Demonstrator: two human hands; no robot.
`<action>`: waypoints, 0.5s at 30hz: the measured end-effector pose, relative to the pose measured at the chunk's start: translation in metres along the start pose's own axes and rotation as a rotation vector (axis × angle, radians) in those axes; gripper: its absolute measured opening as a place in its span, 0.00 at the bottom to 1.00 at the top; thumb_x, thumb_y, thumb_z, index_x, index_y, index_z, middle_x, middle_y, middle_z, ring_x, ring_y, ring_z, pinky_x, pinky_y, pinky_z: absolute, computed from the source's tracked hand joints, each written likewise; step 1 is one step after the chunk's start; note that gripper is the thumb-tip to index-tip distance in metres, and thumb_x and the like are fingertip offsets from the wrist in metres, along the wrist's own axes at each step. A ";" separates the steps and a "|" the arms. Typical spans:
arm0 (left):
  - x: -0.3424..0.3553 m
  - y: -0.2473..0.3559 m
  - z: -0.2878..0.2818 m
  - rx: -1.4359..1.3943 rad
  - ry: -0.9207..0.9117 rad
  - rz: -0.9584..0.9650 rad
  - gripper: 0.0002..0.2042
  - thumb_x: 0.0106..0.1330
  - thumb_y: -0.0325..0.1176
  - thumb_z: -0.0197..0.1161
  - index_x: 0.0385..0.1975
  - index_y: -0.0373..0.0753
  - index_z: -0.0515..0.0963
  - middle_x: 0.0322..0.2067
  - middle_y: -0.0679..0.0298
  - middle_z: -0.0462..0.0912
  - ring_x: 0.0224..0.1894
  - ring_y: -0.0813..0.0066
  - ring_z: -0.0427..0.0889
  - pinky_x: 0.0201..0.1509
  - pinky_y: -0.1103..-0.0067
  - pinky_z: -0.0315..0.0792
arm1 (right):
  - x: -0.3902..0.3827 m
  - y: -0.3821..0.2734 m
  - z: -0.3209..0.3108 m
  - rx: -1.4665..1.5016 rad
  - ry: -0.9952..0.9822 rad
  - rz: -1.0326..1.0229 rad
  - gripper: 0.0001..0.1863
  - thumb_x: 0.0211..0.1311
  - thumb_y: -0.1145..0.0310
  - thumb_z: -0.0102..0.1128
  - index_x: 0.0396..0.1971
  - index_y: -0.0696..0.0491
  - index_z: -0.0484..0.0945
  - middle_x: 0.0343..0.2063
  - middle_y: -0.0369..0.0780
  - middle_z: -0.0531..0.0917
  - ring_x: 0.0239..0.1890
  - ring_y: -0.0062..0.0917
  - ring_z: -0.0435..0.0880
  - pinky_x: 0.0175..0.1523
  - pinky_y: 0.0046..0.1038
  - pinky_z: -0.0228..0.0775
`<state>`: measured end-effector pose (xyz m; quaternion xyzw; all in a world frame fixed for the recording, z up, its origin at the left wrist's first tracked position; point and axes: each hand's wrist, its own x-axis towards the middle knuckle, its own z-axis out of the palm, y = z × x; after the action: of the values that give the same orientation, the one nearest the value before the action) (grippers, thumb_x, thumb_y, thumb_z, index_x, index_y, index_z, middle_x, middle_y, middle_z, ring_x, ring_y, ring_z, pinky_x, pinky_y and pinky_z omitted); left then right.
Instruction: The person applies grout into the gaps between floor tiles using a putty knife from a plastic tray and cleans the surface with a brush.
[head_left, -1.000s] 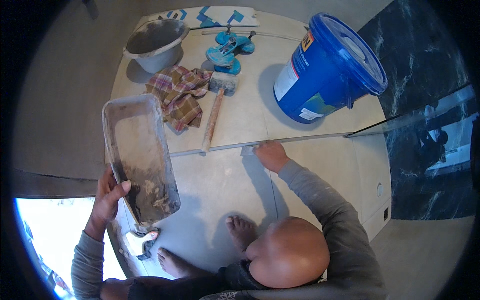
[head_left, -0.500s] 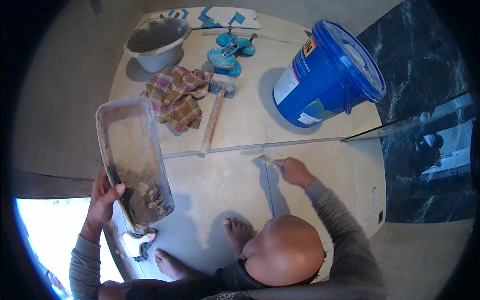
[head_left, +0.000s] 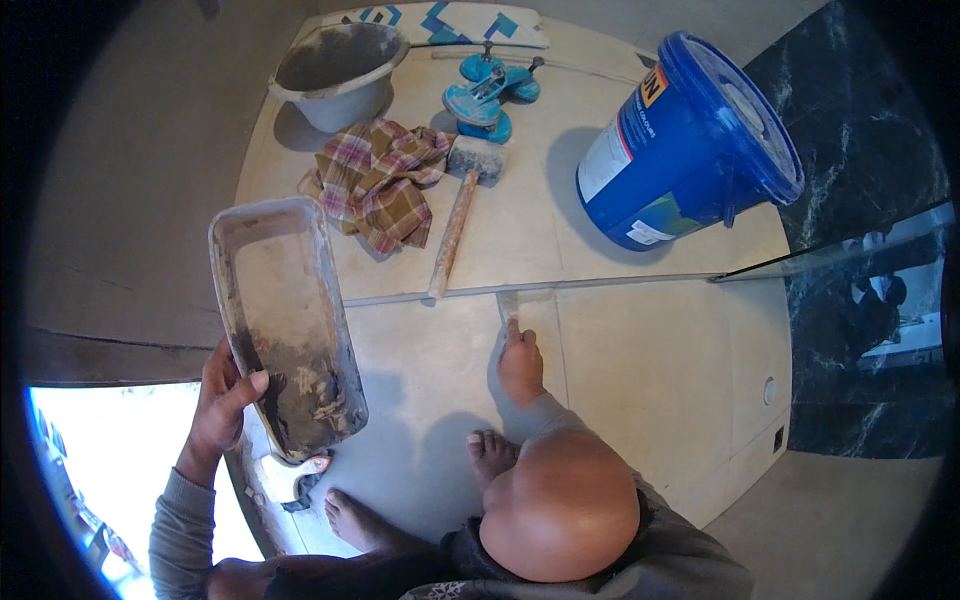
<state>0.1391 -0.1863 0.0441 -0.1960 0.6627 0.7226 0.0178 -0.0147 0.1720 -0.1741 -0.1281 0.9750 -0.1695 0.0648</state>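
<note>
My left hand (head_left: 218, 405) grips the lower left rim of a long rectangular tray (head_left: 280, 265), its thumb over the edge. Dark grey paste (head_left: 300, 395) lies smeared in the tray's near end. My right hand (head_left: 522, 370) is closed on a small putty knife (head_left: 509, 306). Its blade points away from me and meets the tiled floor (head_left: 440, 350) just on the near side of the joint (head_left: 605, 286) running across the tiles. Damp-looking residue shows beside the blade. Most of the knife's handle is hidden by my fingers.
Beyond the joint stand a large blue bucket (head_left: 660, 160), a mallet (head_left: 458, 225), a checked cloth (head_left: 385, 185), turquoise suction cups (head_left: 485, 100) and a grey basin (head_left: 340, 85). A white-handled tool (head_left: 285, 480) lies by my left foot. A glass panel edge (head_left: 800, 260) rises at right.
My right hand has moved left with the putty knife, from the crossing tile seam to left of it, and its blade has turned to point straight away. My left hand still holds the tray.
</note>
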 end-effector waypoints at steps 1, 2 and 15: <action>0.000 -0.001 0.000 0.002 0.008 -0.005 0.37 0.53 0.41 0.68 0.60 0.28 0.62 0.53 0.52 0.75 0.57 0.63 0.72 0.63 0.70 0.62 | 0.000 -0.002 0.002 -0.020 0.006 0.004 0.26 0.60 0.74 0.49 0.59 0.64 0.65 0.35 0.55 0.75 0.33 0.46 0.82 0.36 0.40 0.77; 0.000 -0.002 0.001 0.004 0.013 -0.009 0.37 0.53 0.42 0.68 0.60 0.28 0.62 0.53 0.52 0.74 0.57 0.63 0.72 0.63 0.70 0.62 | 0.004 -0.001 0.004 -0.050 -0.016 -0.002 0.25 0.59 0.74 0.49 0.58 0.65 0.65 0.35 0.55 0.76 0.32 0.46 0.82 0.36 0.40 0.78; 0.008 0.004 0.005 -0.009 -0.024 0.047 0.37 0.55 0.40 0.67 0.62 0.29 0.61 0.54 0.53 0.74 0.58 0.65 0.72 0.64 0.72 0.62 | 0.035 -0.010 -0.079 -0.357 -0.184 -0.321 0.11 0.57 0.71 0.51 0.34 0.59 0.80 0.31 0.49 0.81 0.32 0.41 0.84 0.34 0.40 0.78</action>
<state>0.1295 -0.1842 0.0461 -0.1717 0.6637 0.7280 0.0078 -0.0598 0.1783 -0.1001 -0.3053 0.9467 0.0094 0.1020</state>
